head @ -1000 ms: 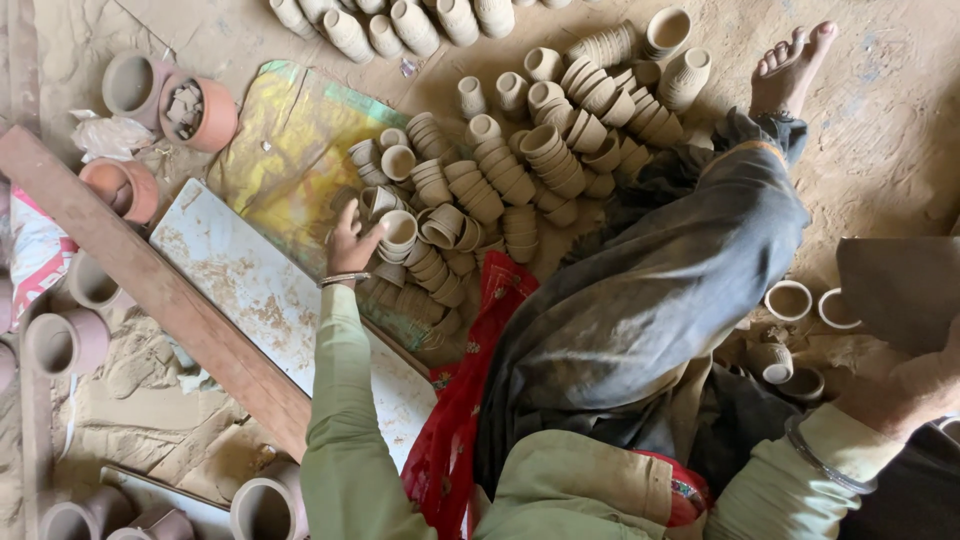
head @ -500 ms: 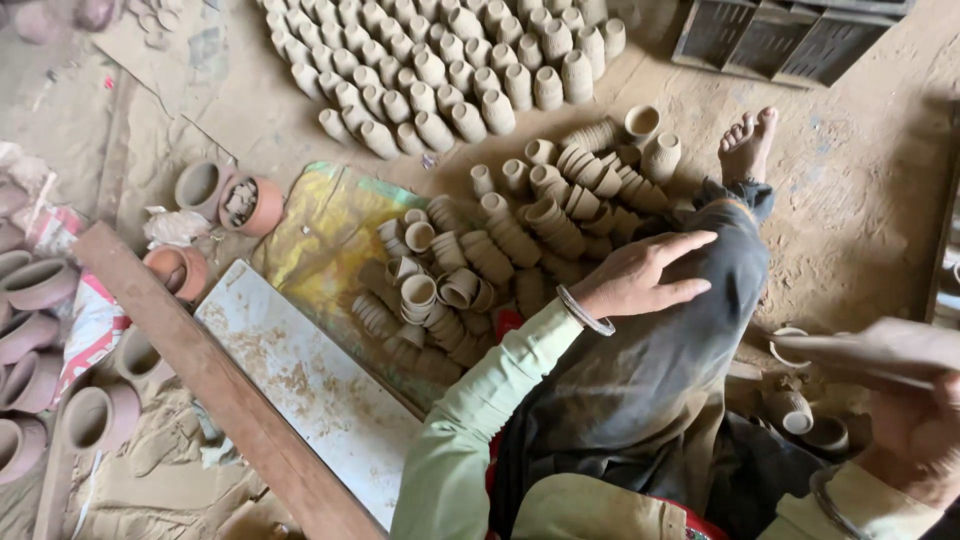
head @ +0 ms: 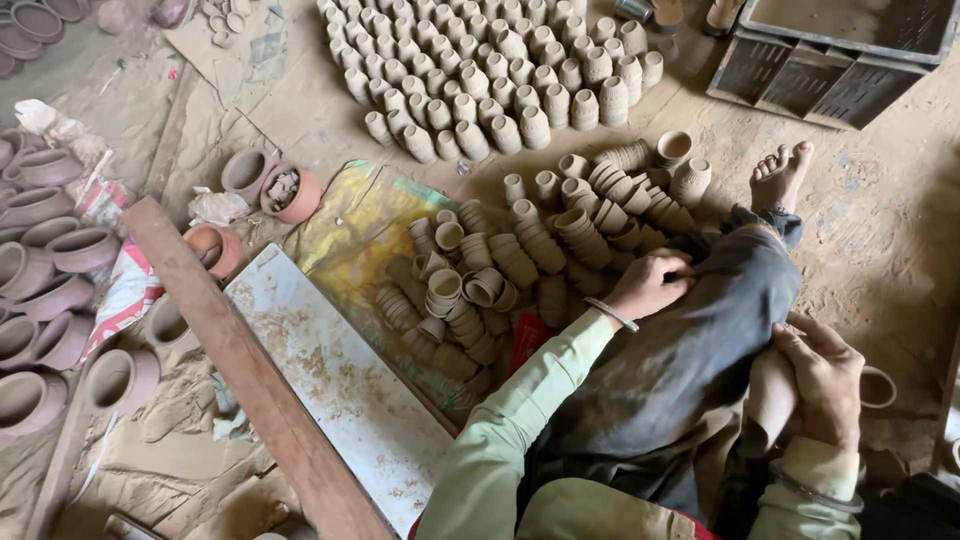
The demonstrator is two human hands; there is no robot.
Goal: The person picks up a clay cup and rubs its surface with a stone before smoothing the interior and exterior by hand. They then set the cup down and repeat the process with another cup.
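While my right hand (head: 825, 375) clasps a stack of clay cups (head: 772, 400) standing upright against my knee, my left hand (head: 650, 285), loosely curled and nearer, touches the heaped cups (head: 560, 240) just ahead.

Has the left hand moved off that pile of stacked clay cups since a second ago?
Yes. The left hand has left the stacked clay cups and now rests by the knee.

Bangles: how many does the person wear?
2. One bangle is on the left wrist; the other bangle is on the right wrist, below the right hand gripping a clay cup stack. Sleeves may hide more.
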